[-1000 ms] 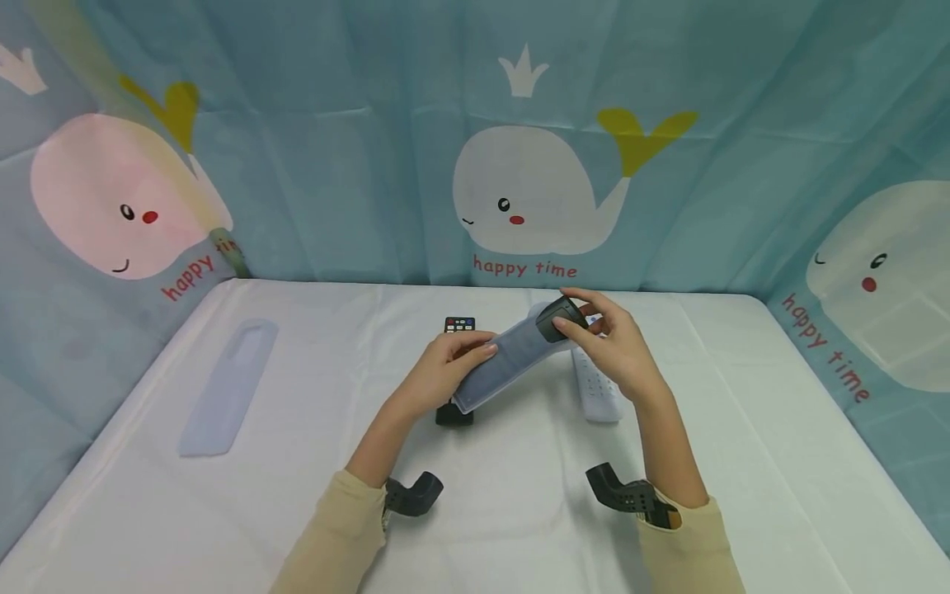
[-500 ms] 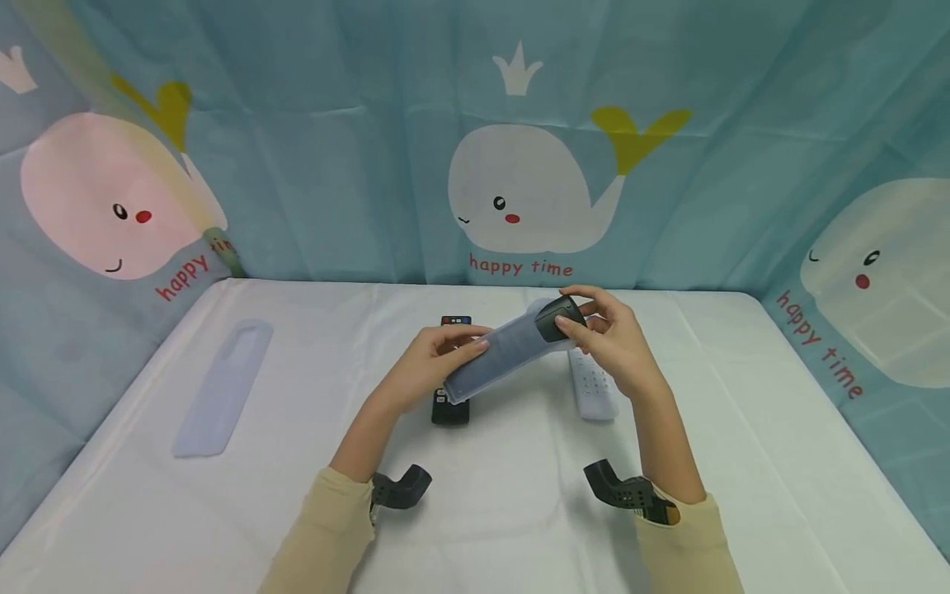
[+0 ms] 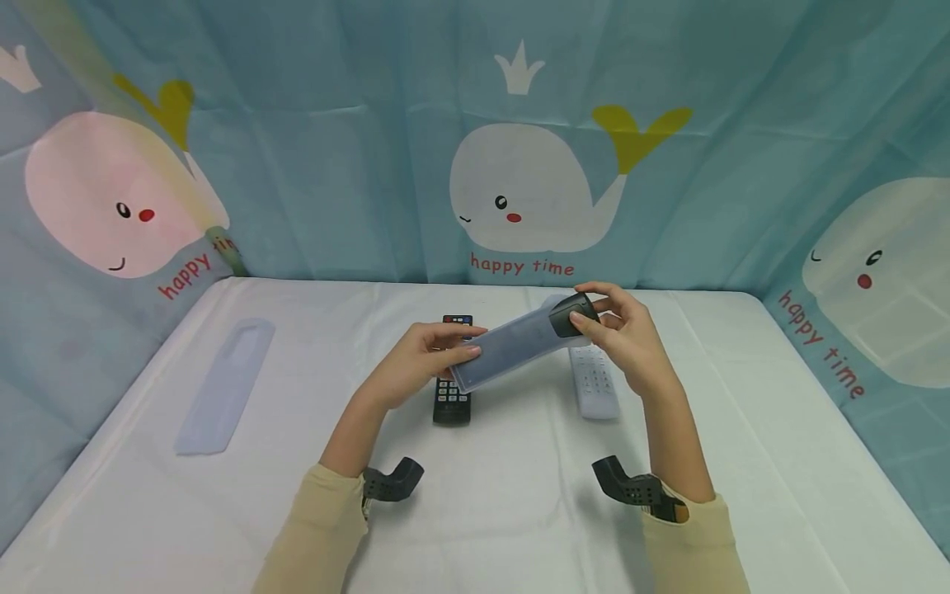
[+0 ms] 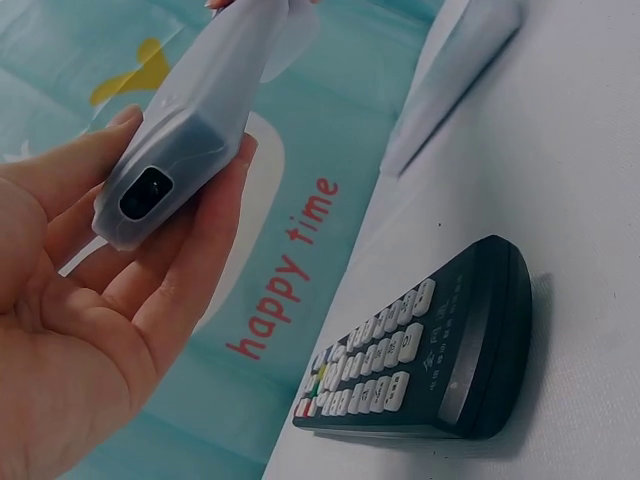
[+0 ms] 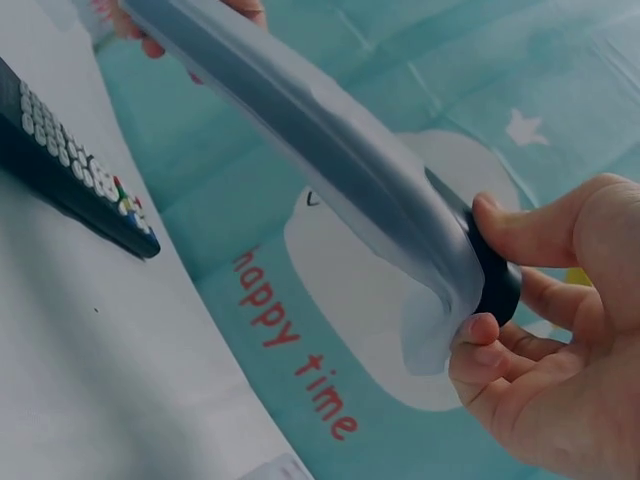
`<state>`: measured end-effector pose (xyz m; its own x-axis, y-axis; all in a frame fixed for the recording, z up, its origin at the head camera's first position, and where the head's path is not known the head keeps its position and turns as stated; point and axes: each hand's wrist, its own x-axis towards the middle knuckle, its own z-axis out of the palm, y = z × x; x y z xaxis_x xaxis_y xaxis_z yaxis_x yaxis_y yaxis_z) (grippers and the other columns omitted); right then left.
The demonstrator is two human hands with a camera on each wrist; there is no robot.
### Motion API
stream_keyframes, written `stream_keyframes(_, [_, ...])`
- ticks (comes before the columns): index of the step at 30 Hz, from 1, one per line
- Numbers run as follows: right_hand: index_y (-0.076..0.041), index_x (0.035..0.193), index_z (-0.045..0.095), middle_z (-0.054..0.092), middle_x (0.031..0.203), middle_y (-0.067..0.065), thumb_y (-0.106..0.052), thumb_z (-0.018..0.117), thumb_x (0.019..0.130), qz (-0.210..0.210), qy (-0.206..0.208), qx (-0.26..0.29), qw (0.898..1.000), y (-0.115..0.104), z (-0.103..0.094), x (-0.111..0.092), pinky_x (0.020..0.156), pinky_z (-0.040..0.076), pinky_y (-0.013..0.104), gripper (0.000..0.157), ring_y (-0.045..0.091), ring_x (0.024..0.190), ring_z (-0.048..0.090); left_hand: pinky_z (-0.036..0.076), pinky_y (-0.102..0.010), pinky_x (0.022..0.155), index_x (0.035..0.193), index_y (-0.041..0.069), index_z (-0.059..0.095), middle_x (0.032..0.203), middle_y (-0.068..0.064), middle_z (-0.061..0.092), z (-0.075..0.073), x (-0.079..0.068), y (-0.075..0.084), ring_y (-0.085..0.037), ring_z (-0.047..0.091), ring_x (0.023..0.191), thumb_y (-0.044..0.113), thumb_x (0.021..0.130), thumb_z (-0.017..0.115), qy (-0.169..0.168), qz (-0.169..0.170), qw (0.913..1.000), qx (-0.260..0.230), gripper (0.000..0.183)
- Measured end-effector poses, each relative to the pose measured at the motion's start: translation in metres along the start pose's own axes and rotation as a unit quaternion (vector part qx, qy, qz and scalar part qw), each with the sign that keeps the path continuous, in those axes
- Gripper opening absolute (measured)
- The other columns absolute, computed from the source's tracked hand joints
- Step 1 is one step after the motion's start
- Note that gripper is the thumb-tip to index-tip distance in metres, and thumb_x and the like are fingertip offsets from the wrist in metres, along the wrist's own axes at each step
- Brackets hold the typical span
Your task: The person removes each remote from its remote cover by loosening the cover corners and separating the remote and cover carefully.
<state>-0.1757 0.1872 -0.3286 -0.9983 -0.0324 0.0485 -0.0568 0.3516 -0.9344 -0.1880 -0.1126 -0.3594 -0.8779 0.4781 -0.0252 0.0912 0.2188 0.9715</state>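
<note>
Two beige-sleeved arms (image 3: 315, 528) reach forward and converge above a white cloth-covered table (image 3: 519, 503). The left hand (image 3: 416, 359) grips the lower, left end of a translucent, pale-blue, soft cover (image 3: 512, 348); the right hand (image 3: 625, 337) pinches the bare end of the dark, elongated device (image 3: 574, 315) inside, at the far right, thumb towards the near side. Cover and device slant upward to the right, raised over a black, button-covered remote (image 3: 451, 406) and a white one (image 3: 595, 386).
</note>
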Motion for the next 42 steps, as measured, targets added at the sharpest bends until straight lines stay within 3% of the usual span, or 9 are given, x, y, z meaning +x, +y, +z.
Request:
stream_keyframes(8, [-0.006,0.15,0.053,0.052,0.125,0.015,-0.014,0.068,0.104,0.005,0.0,0.003,1.0,0.0,-0.002,0.0,0.077,0.047,0.026,0.049,0.009,0.091,0.061,0.063,-0.032,0.082,0.14,-0.002,0.066,0.128,-0.02,0.072,-0.004,0.0,0.0,-0.016,0.071,0.096,0.011,0.103,0.069,0.009,0.0,0.9999,-0.013,0.039])
stream_keyframes(33, [-0.008,0.151,0.053,0.053,0.122,0.011,-0.017,0.07,0.103,0.006,0.021,-0.005,1.0,0.001,-0.006,0.0,0.081,0.049,0.029,0.052,0.007,0.091,0.063,0.064,-0.033,0.083,0.129,-0.006,0.072,0.122,-0.021,0.075,-0.01,-0.002,-0.002,-0.016,0.075,0.093,0.009,0.101,0.072,0.047,-0.006,0.9988,-0.015,0.032])
stream_keyframes(42, [-0.007,0.151,0.054,0.053,0.12,0.01,-0.017,0.07,0.103,0.009,0.021,0.0,1.0,0.0,-0.007,-0.001,0.083,0.049,0.032,0.051,0.006,0.09,0.063,0.064,-0.028,0.08,0.129,-0.008,0.071,0.123,-0.023,0.074,-0.011,-0.001,-0.002,-0.013,0.074,0.092,0.004,0.1,0.072,0.048,-0.008,0.9985,-0.024,0.032])
